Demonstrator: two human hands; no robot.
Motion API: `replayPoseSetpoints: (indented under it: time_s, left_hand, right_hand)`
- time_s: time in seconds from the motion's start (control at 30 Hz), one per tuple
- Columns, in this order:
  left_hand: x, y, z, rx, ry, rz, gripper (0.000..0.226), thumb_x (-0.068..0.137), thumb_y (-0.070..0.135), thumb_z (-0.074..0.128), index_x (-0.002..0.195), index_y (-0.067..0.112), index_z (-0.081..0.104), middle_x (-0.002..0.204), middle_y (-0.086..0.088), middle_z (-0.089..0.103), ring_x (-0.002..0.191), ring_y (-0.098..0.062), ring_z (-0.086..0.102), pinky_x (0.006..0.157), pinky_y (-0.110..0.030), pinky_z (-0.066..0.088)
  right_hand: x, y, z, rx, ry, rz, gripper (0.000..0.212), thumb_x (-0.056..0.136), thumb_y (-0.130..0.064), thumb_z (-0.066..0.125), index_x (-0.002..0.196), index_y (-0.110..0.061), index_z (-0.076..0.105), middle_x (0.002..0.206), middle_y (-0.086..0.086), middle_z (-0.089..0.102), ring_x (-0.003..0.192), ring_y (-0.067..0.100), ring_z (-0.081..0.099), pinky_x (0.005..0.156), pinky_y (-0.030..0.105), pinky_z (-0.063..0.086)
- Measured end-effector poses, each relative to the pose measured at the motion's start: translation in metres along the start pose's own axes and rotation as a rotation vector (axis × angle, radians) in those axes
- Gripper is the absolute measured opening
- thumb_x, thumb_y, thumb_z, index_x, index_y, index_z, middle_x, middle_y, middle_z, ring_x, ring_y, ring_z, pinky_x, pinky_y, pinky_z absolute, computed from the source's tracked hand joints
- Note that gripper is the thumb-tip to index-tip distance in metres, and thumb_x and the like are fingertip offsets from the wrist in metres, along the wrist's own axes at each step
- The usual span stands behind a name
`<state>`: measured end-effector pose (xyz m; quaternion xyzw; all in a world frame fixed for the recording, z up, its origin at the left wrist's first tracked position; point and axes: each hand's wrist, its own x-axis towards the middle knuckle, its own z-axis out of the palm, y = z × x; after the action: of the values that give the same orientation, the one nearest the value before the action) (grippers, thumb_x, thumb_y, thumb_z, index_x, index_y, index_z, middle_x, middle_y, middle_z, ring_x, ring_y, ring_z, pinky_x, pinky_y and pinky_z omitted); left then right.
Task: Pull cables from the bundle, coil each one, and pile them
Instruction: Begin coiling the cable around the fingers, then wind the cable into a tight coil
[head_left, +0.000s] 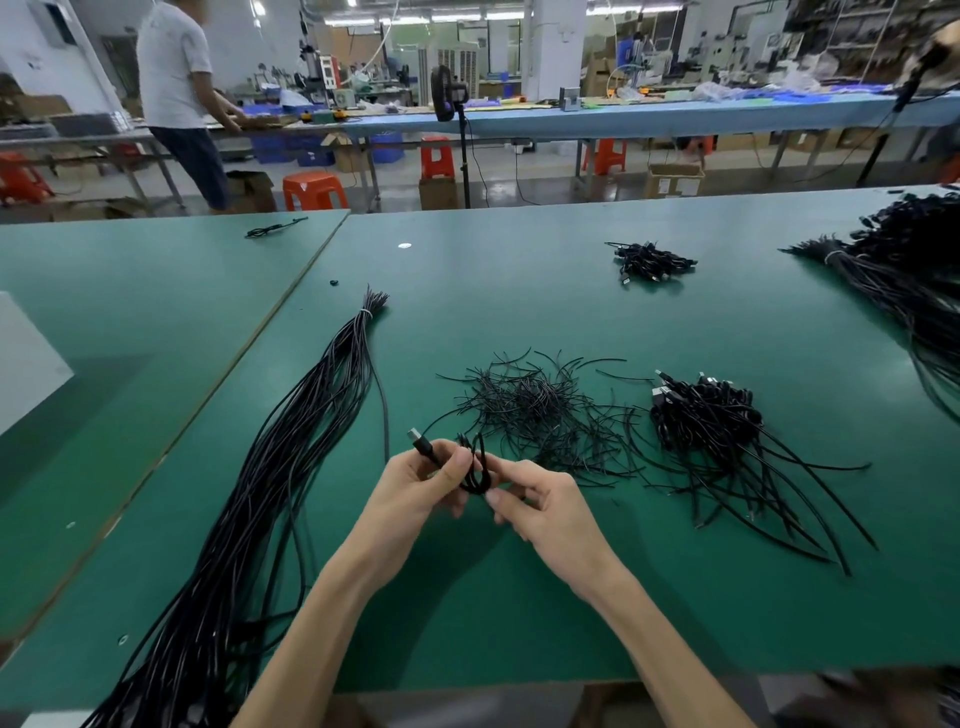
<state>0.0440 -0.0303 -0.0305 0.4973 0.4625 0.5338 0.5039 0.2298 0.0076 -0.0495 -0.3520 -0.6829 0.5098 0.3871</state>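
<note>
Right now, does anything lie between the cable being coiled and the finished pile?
Only the flat scatter of short black wire ties lies between the held thin black cable and the heap of coiled black cables; a lift would likely clear it.

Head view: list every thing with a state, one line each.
left hand, holds the cable near its plug
right hand, pinches the cable's loops
cable, partly coiled, gripped between both hands
bundle, tied near its far end, lying on the table
pile, coiled cables heaped, tails loose
short wire pieces, scattered loose heap
</note>
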Motion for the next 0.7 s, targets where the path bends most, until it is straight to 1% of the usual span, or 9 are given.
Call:
replayPoseSetpoints:
  time_s: [0.07, 0.17, 0.23, 0.3, 0.37, 0.43, 0.5, 0.6, 0.7]
  left_hand:
    - [0.002, 0.002, -0.007, 0.011, -0.07, 0.002, 0.023, 0.088, 0.037, 0.079, 0.098, 0.016, 0.077, 0.101, -0.012, 0.075, 0.072, -0.016, 0.06, 0.071, -0.026, 0.054]
    - [0.003, 0.001, -0.014, 0.022, -0.137, -0.017, 0.021, 0.085, 0.034, 0.083, 0.093, 0.016, 0.076, 0.09, -0.006, 0.071, 0.071, -0.019, 0.06, 0.075, -0.028, 0.054]
    - [0.003, -0.002, -0.015, 0.01, -0.14, -0.018, 0.018, 0.084, 0.032, 0.083, 0.09, 0.018, 0.075, 0.084, -0.005, 0.07, 0.069, -0.02, 0.06, 0.076, -0.028, 0.055]
    - [0.003, -0.007, -0.014, -0.019, -0.086, -0.011, 0.019, 0.082, 0.029, 0.084, 0.094, 0.016, 0.076, 0.084, -0.006, 0.072, 0.067, -0.021, 0.061, 0.076, -0.029, 0.055]
    - [0.003, -0.01, -0.01, -0.069, -0.003, -0.027, 0.04, 0.076, 0.025, 0.089, 0.108, 0.008, 0.072, 0.086, -0.011, 0.072, 0.065, -0.023, 0.062, 0.072, -0.031, 0.056]
    - [0.003, -0.011, -0.01, -0.102, 0.026, -0.04, 0.059, 0.076, 0.018, 0.089, 0.129, 0.009, 0.064, 0.091, -0.016, 0.069, 0.067, -0.026, 0.062, 0.072, -0.033, 0.057]
    - [0.002, -0.01, -0.012, -0.097, -0.017, -0.025, 0.063, 0.079, 0.014, 0.086, 0.137, 0.014, 0.062, 0.093, -0.016, 0.067, 0.068, -0.025, 0.061, 0.074, -0.033, 0.056]
    - [-0.001, -0.008, -0.011, -0.057, -0.064, 0.005, 0.047, 0.082, 0.022, 0.083, 0.126, 0.012, 0.07, 0.097, -0.017, 0.066, 0.068, -0.024, 0.059, 0.073, -0.033, 0.056]
    - [-0.002, -0.007, -0.007, -0.009, 0.002, -0.004, 0.031, 0.089, 0.031, 0.076, 0.111, 0.01, 0.073, 0.097, -0.014, 0.071, 0.072, -0.026, 0.062, 0.071, -0.034, 0.057]
  right_hand:
    - [0.0, 0.0, -0.001, -0.022, 0.003, -0.002, 0.045, 0.099, 0.0, 0.062, 0.139, -0.021, 0.064, 0.098, 0.007, 0.064, 0.072, 0.004, 0.057, 0.069, 0.017, 0.047]
    - [0.001, -0.001, -0.001, -0.055, -0.009, -0.012, 0.045, 0.099, -0.001, 0.062, 0.14, -0.019, 0.062, 0.101, 0.008, 0.063, 0.072, 0.005, 0.056, 0.078, 0.023, 0.051]
    - [0.001, -0.001, 0.0, -0.068, -0.018, -0.019, 0.045, 0.099, -0.001, 0.062, 0.14, -0.019, 0.062, 0.099, 0.005, 0.062, 0.072, 0.005, 0.055, 0.08, 0.023, 0.051]
    - [0.001, 0.0, 0.0, -0.066, -0.013, -0.02, 0.045, 0.099, -0.001, 0.062, 0.14, -0.02, 0.062, 0.097, 0.0, 0.061, 0.072, 0.005, 0.055, 0.08, 0.023, 0.051]
    - [0.002, 0.001, 0.0, -0.059, -0.013, -0.019, 0.045, 0.099, -0.001, 0.062, 0.139, -0.021, 0.062, 0.095, -0.003, 0.06, 0.072, 0.005, 0.055, 0.079, 0.024, 0.052]
    - [0.001, 0.0, 0.0, -0.069, -0.028, -0.014, 0.044, 0.1, -0.002, 0.061, 0.139, -0.022, 0.063, 0.097, -0.001, 0.061, 0.074, 0.005, 0.055, 0.08, 0.028, 0.054]
    - [0.001, 0.0, 0.001, -0.085, -0.058, -0.011, 0.042, 0.101, -0.003, 0.059, 0.138, -0.023, 0.065, 0.097, 0.0, 0.061, 0.077, 0.006, 0.055, 0.08, 0.029, 0.054]
    - [0.001, 0.001, 0.002, -0.125, -0.094, -0.006, 0.033, 0.103, -0.006, 0.058, 0.13, -0.02, 0.07, 0.096, -0.004, 0.062, 0.078, 0.004, 0.055, 0.077, 0.025, 0.049]
    - [0.001, 0.003, 0.002, -0.126, -0.076, 0.007, 0.028, 0.102, -0.008, 0.06, 0.123, -0.02, 0.074, 0.093, -0.008, 0.061, 0.076, 0.004, 0.055, 0.075, 0.022, 0.047]
